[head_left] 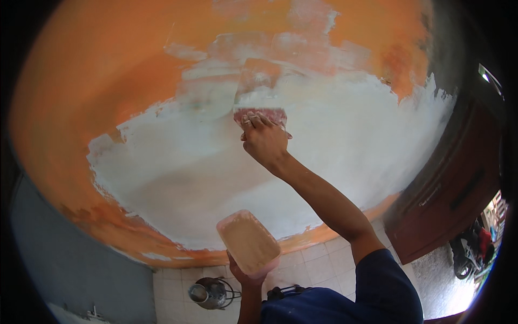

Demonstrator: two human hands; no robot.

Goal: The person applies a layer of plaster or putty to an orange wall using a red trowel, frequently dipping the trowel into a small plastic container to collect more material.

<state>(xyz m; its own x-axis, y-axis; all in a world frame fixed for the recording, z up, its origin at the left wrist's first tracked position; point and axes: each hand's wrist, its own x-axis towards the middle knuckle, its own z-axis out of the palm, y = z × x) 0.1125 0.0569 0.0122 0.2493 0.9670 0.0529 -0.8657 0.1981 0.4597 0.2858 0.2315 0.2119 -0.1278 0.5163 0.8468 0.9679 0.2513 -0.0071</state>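
Note:
My right hand (265,139) is wrapped round a wide red putty knife (275,114), its fingers smeared with white. The blade edge lies against the orange wall (124,59), at the upper part of a broad white filler patch (216,178). Just above the blade, a thinner, streaky strip lets orange show through. Below, my left hand (247,274) grips a pinkish rectangular tub (270,266) from underneath and the side. Beige-looking putty (249,243) shows inside the tub, which is tilted and held in front of the wall.
A grey metal vessel (216,294) stands on the pale tiled floor (324,270) near my left forearm. On the left is a grey wall surface (81,254). To the right a dark red door (458,200) stands beside an opening, with a motorcycle (467,256) outside.

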